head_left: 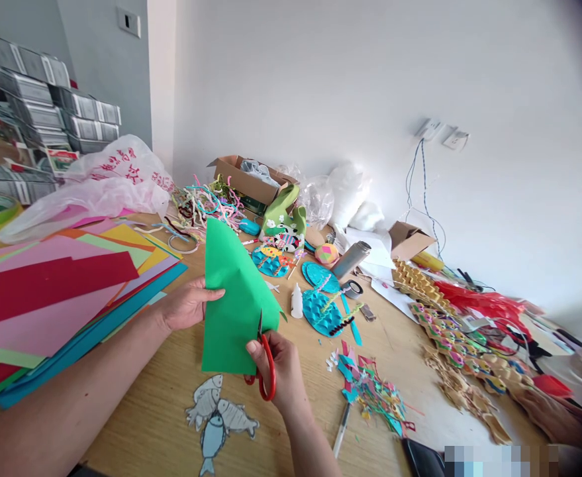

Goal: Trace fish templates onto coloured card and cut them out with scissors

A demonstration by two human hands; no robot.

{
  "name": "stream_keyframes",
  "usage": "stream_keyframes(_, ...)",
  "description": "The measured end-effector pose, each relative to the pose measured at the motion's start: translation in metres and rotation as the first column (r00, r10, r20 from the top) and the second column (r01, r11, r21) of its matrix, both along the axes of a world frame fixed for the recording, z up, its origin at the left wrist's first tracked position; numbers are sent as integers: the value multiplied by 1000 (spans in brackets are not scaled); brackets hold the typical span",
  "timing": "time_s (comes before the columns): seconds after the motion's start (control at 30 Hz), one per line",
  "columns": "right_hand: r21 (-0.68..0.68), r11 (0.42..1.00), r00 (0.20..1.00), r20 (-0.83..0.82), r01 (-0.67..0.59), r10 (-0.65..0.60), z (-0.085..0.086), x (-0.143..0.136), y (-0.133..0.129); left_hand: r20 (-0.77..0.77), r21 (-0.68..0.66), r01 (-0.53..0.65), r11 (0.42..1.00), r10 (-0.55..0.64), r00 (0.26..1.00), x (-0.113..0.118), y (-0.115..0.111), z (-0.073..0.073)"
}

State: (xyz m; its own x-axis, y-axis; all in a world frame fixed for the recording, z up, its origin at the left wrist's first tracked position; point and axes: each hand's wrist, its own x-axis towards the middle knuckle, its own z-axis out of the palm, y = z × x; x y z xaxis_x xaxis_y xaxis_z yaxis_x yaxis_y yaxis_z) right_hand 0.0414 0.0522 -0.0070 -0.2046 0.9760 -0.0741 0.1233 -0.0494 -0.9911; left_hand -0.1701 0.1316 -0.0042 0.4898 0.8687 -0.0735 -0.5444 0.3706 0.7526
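Your left hand (186, 305) pinches green paper (231, 291) at its nine o'clock; your right hand (287, 371) grips red-handled scissors (271, 372) at five o'clock

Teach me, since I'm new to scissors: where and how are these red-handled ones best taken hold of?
Probably grip the scissors by the red loops, coming from the near side, as the right hand does. The blade points away from that hand, against the green sheet, so the rounded loops look safer.

Craft workspace, wooden table (146, 391), stacked coloured paper (57, 285), red-handled scissors (270, 371), pipe cleaners (211, 204), paper scraps (373, 392)
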Motion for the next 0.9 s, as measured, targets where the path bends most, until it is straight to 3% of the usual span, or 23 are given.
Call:
stream_keyframes(0.2, -59, 964, 959, 103, -261, 265, 34, 13, -13, 39, -9, -84, 996, 84, 996, -10, 3, 10)
stream_keyframes(0.4, -23, 943, 817, 493, -331, 298, 74, 60, -20, 103, -86, -101, 991, 109, 989, -20, 5, 11)
stream_keyframes(0.57, -153, 888, 707, 553, -434, 441, 101, 87, -5, 116, -84, -46, 995, 55, 992, -22, 4, 8)
stream_keyframes(0.7, -317, 820, 684, 452, -477, 573, 106, 82, 11, 104, -71, -34, 997, 41, 994, -20, 2, 6)
stream_keyframes(0.9, -323, 772, 621, 461, -548, 634, 101, 69, 27, 90, -58, 1, 998, 4, 996, -18, 2, 4)
